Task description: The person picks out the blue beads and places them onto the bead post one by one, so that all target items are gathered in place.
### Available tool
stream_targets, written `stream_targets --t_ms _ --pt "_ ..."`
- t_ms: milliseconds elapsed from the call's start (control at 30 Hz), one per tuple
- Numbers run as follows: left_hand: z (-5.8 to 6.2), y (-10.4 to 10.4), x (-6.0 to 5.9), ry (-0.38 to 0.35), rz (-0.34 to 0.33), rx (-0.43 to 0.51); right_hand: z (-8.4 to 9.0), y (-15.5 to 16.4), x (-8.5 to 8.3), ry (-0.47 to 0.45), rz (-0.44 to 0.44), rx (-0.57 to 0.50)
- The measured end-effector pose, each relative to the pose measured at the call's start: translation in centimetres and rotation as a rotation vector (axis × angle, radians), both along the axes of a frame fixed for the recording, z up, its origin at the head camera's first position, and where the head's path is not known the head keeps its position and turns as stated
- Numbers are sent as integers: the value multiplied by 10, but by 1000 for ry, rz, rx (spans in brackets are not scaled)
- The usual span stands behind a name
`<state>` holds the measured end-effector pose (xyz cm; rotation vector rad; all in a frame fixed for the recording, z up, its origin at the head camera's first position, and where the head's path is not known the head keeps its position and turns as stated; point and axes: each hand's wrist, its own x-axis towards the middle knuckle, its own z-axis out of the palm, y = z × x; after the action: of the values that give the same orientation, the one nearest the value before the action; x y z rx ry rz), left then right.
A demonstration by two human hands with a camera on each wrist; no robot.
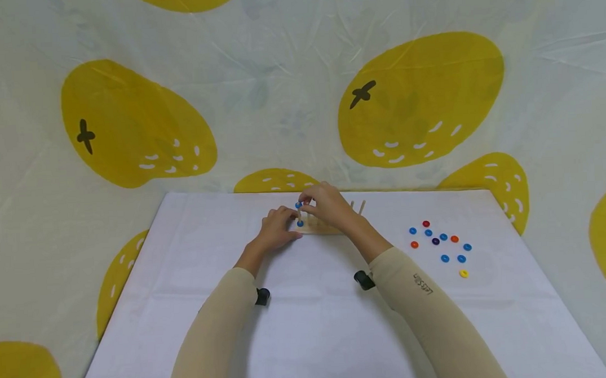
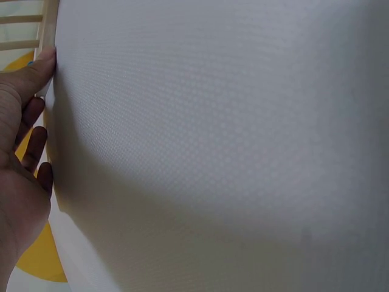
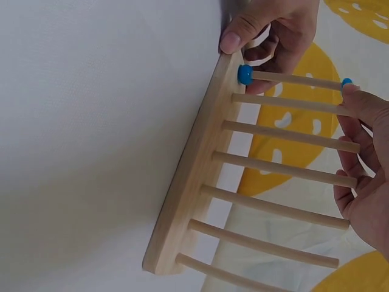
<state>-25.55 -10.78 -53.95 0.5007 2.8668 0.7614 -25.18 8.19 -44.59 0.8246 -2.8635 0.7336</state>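
Note:
A wooden peg board (image 3: 194,164) with a row of several upright pegs stands near the table's far edge. One blue ring bead (image 3: 245,75) sits at the foot of its leftmost peg. The left hand (image 1: 276,229) grips the left end of the base, with its thumb on the front side. At the tip of that same peg, the right hand (image 1: 329,205) pinches another blue bead (image 3: 346,81) between thumb and finger. The thumb partly covers this bead. In the left wrist view the left hand (image 2: 24,121) shows at the edge, beside part of the board.
On the right of the white table (image 1: 309,335) lie loose ring beads: several blue, such as one blue bead (image 1: 461,259), plus red, orange, a dark bead (image 1: 435,241) and a yellow bead (image 1: 464,274). A fruit-patterned cloth (image 1: 279,100) hangs behind the table.

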Motion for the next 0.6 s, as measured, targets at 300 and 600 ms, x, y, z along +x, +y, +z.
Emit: stream_targets --t_ms 300,600 --pt "2 1 2 -1 3 8 3 3 2 9 -9 19" --pt "7 1 5 -6 11 -9 16 16 10 51 -2 -26"
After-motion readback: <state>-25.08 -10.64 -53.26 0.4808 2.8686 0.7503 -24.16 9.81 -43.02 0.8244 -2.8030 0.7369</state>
